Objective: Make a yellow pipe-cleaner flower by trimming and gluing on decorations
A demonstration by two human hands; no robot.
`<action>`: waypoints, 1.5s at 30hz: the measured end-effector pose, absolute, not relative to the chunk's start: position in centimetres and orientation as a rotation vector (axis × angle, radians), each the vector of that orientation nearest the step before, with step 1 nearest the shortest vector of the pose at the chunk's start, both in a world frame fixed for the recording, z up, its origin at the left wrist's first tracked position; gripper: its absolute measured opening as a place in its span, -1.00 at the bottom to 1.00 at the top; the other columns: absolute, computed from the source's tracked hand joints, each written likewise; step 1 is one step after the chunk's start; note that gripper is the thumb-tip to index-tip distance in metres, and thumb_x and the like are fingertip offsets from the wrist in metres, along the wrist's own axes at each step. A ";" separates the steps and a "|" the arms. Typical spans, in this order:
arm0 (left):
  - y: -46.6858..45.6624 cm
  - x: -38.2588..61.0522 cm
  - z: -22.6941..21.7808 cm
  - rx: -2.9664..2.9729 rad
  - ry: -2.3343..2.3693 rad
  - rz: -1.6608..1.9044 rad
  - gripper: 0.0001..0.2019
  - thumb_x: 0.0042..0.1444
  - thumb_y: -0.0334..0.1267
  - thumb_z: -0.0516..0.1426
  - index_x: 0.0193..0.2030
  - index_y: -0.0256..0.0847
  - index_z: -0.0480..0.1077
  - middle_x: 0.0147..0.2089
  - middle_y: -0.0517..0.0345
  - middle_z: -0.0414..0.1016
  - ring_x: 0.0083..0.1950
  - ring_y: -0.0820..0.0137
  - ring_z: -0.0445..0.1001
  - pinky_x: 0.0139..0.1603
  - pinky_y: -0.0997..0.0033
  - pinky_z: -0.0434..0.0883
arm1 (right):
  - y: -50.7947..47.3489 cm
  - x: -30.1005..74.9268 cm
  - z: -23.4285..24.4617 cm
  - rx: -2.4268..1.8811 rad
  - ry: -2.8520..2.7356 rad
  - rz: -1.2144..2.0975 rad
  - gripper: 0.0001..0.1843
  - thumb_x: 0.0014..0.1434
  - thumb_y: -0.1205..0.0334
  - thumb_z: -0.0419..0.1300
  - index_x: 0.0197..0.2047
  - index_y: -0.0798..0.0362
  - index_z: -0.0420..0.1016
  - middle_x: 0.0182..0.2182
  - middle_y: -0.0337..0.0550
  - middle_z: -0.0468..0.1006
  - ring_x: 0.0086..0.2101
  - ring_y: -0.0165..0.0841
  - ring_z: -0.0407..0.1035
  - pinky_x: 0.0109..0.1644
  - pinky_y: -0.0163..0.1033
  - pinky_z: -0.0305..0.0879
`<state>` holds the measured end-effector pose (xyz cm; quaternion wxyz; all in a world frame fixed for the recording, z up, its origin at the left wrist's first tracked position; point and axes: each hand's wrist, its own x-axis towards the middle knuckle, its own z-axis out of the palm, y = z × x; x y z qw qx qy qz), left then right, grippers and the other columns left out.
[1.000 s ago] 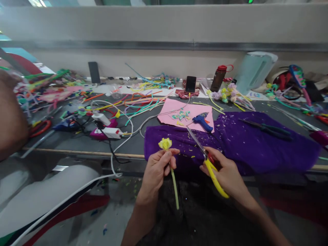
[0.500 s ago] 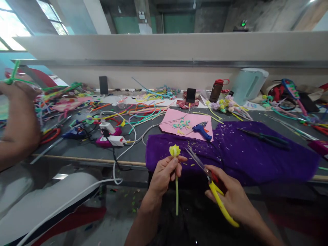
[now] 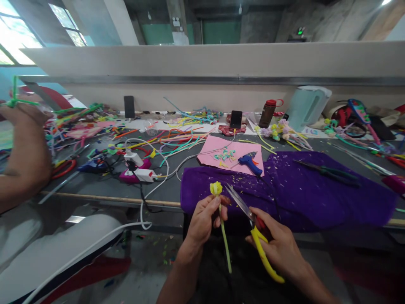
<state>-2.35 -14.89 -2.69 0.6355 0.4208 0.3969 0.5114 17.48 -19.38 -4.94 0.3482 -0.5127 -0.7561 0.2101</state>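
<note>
My left hand [image 3: 205, 216] pinches a yellow flower [image 3: 216, 188] just below its head, its green stem [image 3: 225, 245] hanging down and slanting right. In my right hand [image 3: 280, 238] is a pair of scissors [image 3: 261, 253] with yellow and red handles. The blades point up and left, their tips a little right of the flower and apart from it. Beneath both lies a purple cloth [image 3: 202, 181] sprinkled with small yellow scraps. A blue glue gun [image 3: 250, 164] rests on a pink sheet [image 3: 209, 154] beyond the hands.
Dark-handled pliers [image 3: 329, 170] lie on the cloth at right. Power strips [image 3: 139, 174] and a white cable [image 3: 166, 169] occupy the table left of me. At far left, a co-worker's arm [image 3: 27, 147] holds green stems. Behind stand a phone [image 3: 236, 119], a bottle [image 3: 268, 113] and a jug [image 3: 310, 107].
The scissors and my right hand have shifted left, bringing the blade tips closer to the flower. The stem's lower end has swung to the right.
</note>
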 end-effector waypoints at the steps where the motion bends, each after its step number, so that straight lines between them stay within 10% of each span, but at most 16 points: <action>1: -14.9 -2.4 -2.7 0.979 0.917 1.168 -0.73 0.09 -0.13 0.05 -0.36 -0.33 0.41 -0.64 0.21 0.33 -0.72 0.64 0.11 -0.69 0.58 -0.04 | -19.4 17.5 -5.0 -1.333 -1.949 0.551 -0.44 0.02 0.21 0.21 0.10 -0.03 0.19 -0.28 -0.19 0.48 -0.34 -0.38 0.40 -0.23 -0.31 0.35; 27: -14.5 -3.4 -3.0 1.129 1.078 1.163 -0.83 -0.08 -0.20 0.22 -0.44 -0.28 0.40 -0.57 0.17 0.45 -0.66 0.65 0.11 -0.66 0.64 0.02 | -8.2 31.6 -1.1 -2.265 -2.117 -0.185 -0.44 0.09 -0.01 0.04 0.13 0.02 0.18 -0.34 -0.09 0.56 -0.35 -0.20 0.45 -0.48 -0.31 0.06; 45: -14.2 -3.3 -3.8 1.070 1.137 1.174 -0.77 -0.11 -0.16 0.24 -0.34 -0.28 0.49 -0.55 0.18 0.40 -0.64 0.67 0.06 -0.65 0.62 -0.02 | -7.4 38.8 -0.9 -2.330 -2.028 -0.361 -0.56 0.23 0.09 -0.15 0.12 -0.04 0.25 -0.08 -0.01 0.45 -0.14 -0.19 0.37 -0.22 -0.23 0.22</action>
